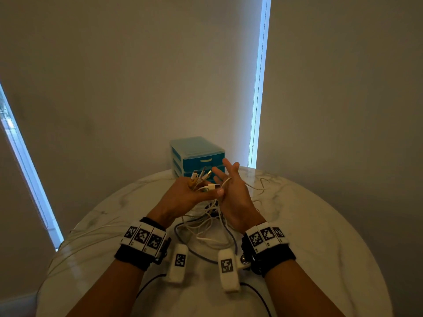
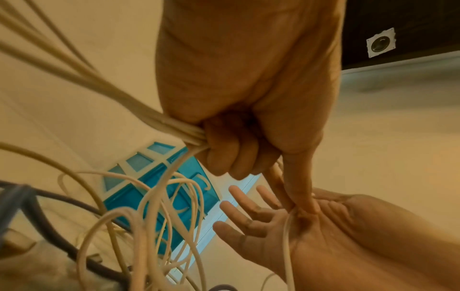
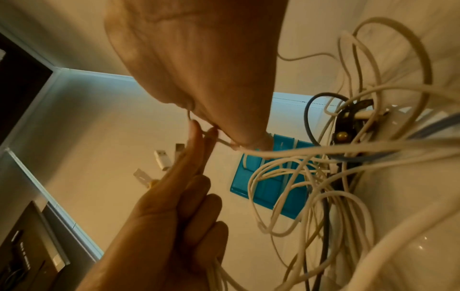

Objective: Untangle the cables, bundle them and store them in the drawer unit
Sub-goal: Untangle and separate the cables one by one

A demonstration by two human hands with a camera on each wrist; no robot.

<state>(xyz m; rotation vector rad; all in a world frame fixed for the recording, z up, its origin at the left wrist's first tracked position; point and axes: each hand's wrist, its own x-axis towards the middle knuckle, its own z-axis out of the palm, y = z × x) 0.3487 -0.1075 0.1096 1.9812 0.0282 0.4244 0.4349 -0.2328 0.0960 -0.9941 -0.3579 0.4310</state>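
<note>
My left hand (image 1: 192, 191) grips a bunch of white cables just below their USB plugs (image 1: 201, 176), which stick up from the fist. One of its fingertips presses a white cable against the palm of my right hand (image 1: 231, 193), whose fingers are spread straight. The left wrist view shows the fist (image 2: 229, 153) round the strands and the flat right palm (image 2: 261, 226). The tangle (image 1: 206, 223) hangs from both hands onto the marble table (image 1: 320, 225). Behind the hands stands the teal drawer unit (image 1: 201, 154), drawers closed. In the right wrist view the plugs (image 3: 163, 159) show behind the left hand (image 3: 179, 216).
A grey-blue cable (image 1: 231, 239) loops through the white tangle. Thin white strands trail across the table to the right (image 1: 261, 191) and to the left (image 1: 91, 232). A black cord (image 1: 256, 291) lies near the front edge. The wall is close behind the drawer unit.
</note>
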